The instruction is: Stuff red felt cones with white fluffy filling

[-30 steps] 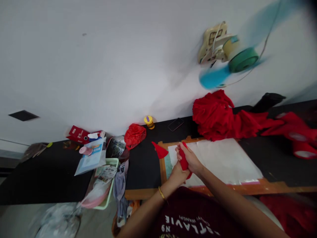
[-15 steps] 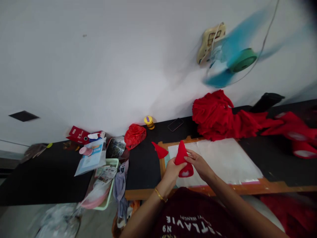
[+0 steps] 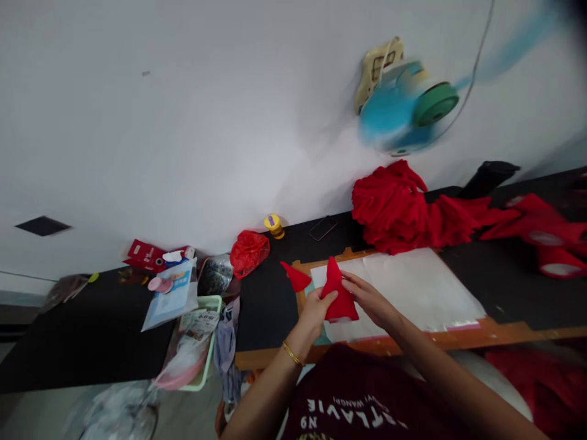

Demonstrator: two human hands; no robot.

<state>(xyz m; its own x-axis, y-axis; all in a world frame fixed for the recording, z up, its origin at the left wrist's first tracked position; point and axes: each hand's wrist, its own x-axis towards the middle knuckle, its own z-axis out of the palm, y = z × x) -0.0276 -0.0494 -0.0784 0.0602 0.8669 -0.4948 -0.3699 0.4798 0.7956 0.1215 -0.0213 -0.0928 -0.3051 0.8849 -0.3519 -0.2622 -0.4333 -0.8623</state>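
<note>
Hands, left (image 3: pixel 316 308) and right (image 3: pixel 371 299), pinch red cone (image 3: pixel 338 299) above board edge (image 3: pixel 300 302).

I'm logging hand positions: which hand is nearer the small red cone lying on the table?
Left. The left hand sits just right of and below the small red cone; the right hand is farther right, beyond the held red cone.

Two red cloth cones (image 3: pixel 338 298) (image 3: pixel 296 277), one fan (image 3: pixel 403 113), one phone (image 3: pixel 323 228), one green basket (image 3: pixel 211 304).
</note>
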